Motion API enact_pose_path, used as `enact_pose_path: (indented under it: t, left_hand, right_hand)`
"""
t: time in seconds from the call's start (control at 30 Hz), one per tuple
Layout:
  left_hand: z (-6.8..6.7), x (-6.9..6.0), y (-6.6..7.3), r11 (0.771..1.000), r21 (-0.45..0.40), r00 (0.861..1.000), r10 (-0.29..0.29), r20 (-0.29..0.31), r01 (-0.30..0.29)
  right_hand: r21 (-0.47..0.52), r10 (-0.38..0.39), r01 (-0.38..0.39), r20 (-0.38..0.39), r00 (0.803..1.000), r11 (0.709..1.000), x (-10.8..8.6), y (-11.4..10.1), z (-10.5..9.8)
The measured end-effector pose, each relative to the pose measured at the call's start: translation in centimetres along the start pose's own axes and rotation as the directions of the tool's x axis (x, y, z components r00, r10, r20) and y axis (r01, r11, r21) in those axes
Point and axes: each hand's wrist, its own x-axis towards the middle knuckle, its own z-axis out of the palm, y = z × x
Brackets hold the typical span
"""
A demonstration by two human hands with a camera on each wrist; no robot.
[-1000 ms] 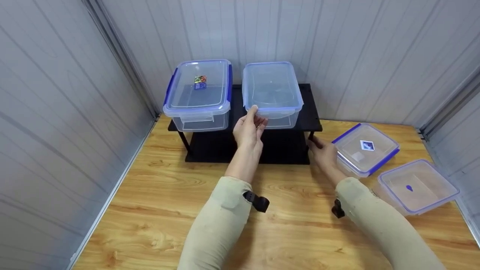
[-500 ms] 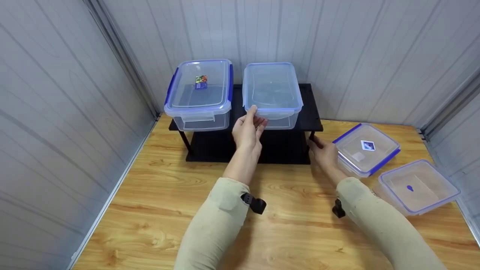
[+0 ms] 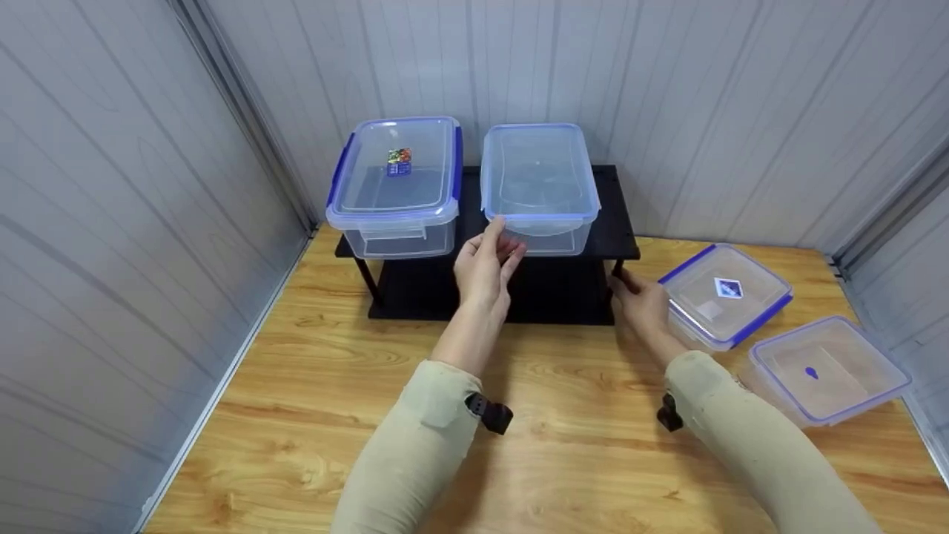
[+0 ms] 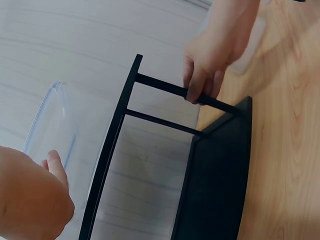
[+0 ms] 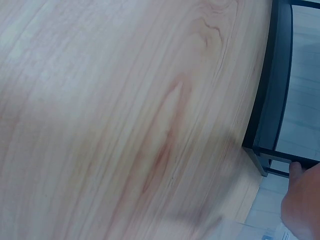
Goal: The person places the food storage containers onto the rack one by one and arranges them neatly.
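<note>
A two-tier black shelf (image 3: 619, 215) bears two clear lidded boxes. The left hand (image 3: 478, 278) is at the front left corner of the right-hand box (image 3: 541, 174), its fingers relaxed; whether a fingertip touches the box cannot be told. In the left wrist view this hand (image 4: 35, 195) is beside the clear box (image 4: 50, 125). The right hand (image 3: 643, 308) grips the shelf's front right post (image 3: 617, 268). Its fingers curl round the post (image 4: 220, 104) in the left wrist view, while the right wrist view shows part of this hand (image 5: 302, 200) at the post.
The blue-clipped box (image 3: 400, 185) stands on the shelf's left half. On the wooden table (image 3: 296, 430), right of the shelf, are a box with a diamond-shaped label (image 3: 704, 297) and another clear box (image 3: 838, 371). Panelled walls (image 3: 549, 59) rise behind and at both sides.
The left hand has moved slightly down and left from the front of the right-hand box. The right hand has stayed on the post.
</note>
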Motion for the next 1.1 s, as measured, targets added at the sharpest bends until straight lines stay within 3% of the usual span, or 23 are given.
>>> enact_pose_path:
  t: [0.33, 0.57, 0.77, 1.03, 1.1]
  left_hand:
    - [-2.4, -0.3, 1.5, 0.985, 0.173, 0.993, -0.043, 0.114, 0.023]
    - [-5.5, -0.7, 2.7, 0.928, 0.369, 0.971, -0.046, 0.236, -0.046]
    - [-9.2, -0.3, 3.7, 0.837, 0.513, 0.955, 0.035, 0.295, -0.189]
    - [-14.0, 0.7, 4.9, 0.658, 0.649, 0.922, 0.219, 0.32, -0.382]
    - [-14.9, 1.1, 5.0, 0.622, 0.665, 0.91, 0.264, 0.318, -0.413]
  right_hand:
    - [-0.012, 0.002, -0.003, -0.019, 1.0, 1.0, 0.0, -0.1, 0.1]
    - [-0.02, 0.003, -0.003, -0.017, 1.0, 1.0, 0.0, -0.1, 0.0]
    - [-0.009, 0.004, -0.004, -0.015, 1.0, 1.0, 0.0, 0.0, 0.1]
    - [0.003, 0.004, -0.004, -0.001, 1.0, 1.0, 0.0, 0.1, 0.1]
    - [0.005, 0.005, -0.005, -0.007, 1.0, 1.0, 0.0, 0.2, 0.2]
